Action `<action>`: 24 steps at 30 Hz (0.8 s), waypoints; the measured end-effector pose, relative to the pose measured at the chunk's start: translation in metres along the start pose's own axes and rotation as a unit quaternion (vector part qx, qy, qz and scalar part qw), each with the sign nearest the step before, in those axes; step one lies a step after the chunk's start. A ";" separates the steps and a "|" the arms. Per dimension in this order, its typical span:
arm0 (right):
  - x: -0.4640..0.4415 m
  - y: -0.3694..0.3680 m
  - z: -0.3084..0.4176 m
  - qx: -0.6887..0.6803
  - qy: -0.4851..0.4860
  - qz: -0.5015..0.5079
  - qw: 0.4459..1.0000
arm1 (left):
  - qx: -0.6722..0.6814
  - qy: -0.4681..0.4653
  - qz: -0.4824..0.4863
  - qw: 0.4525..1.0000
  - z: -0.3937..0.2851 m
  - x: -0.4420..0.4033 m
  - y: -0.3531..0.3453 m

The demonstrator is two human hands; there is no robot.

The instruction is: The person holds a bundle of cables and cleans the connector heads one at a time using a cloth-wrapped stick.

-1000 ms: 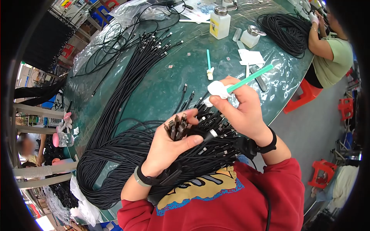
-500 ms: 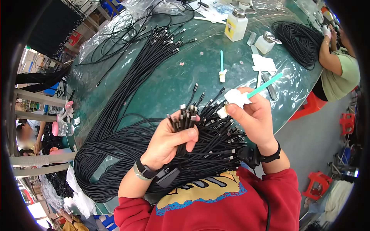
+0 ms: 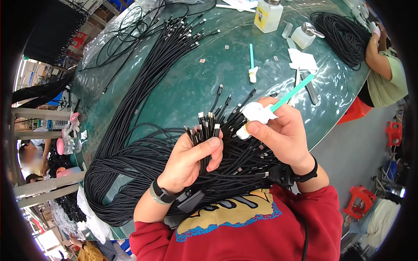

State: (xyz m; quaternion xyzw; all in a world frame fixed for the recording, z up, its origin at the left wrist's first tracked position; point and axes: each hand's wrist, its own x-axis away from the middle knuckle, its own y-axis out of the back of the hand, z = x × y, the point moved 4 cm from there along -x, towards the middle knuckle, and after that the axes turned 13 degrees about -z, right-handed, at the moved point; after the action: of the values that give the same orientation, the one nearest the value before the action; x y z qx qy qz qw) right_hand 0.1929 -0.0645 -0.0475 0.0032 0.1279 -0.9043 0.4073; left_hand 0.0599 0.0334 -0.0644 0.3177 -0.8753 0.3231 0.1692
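Note:
My left hand [image 3: 191, 155] grips a bunch of black cable ends [image 3: 203, 130], their metal plugs pointing up past the thumb. To its right, my right hand [image 3: 283, 132] pinches a green stick [image 3: 292, 93] with white cloth [image 3: 257, 112] wrapped round its lower end. The cloth is close to the bunch but apart from it. Under and behind both hands lies a thick pile of black cables [image 3: 126, 174], with more plugs spread beneath my right hand. Another green stick with a wrapped tip [image 3: 252, 65] lies farther back on the table.
The green table [image 3: 174, 93] carries a square bottle [image 3: 267, 16], a smaller pump bottle [image 3: 304, 35], white cloths [image 3: 302, 59], tweezers [image 3: 310, 89] and a coiled cable bundle [image 3: 342, 37]. A co-worker [image 3: 387, 69] is at the right edge. Red stools [image 3: 360, 202] stand on the floor.
My left hand has closed round the cable ends, which now point up. My right hand has moved slightly right and down with the stick. The view has shifted, and the bottles appear higher and farther right.

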 end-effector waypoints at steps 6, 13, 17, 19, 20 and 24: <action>0.004 -0.001 0.002 -0.021 -0.012 -0.009 1.000 | -0.087 0.009 0.019 0.996 -0.008 0.007 -0.006; 0.008 0.004 0.001 0.007 0.013 -0.023 1.000 | -0.097 -0.042 -0.027 0.994 -0.003 0.007 -0.005; 0.007 0.004 0.000 0.048 0.045 -0.034 0.997 | -0.061 -0.043 -0.039 0.996 -0.001 0.007 -0.002; 0.006 0.001 0.002 0.068 0.059 -0.046 0.995 | -0.052 -0.026 -0.024 0.998 -0.001 0.006 -0.002; 0.006 -0.001 0.002 0.069 0.059 -0.046 0.995 | -0.051 -0.026 -0.024 0.998 0.000 0.006 -0.002; 0.007 -0.016 0.006 0.139 0.161 0.004 0.977 | -0.054 -0.049 -0.024 0.997 0.000 0.006 -0.004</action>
State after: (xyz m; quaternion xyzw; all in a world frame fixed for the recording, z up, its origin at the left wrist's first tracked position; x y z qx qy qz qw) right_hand 0.1766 -0.0608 -0.0387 0.2059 0.0649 -0.8991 0.3808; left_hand 0.0580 0.0284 -0.0602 0.3446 -0.8907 0.2554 0.1508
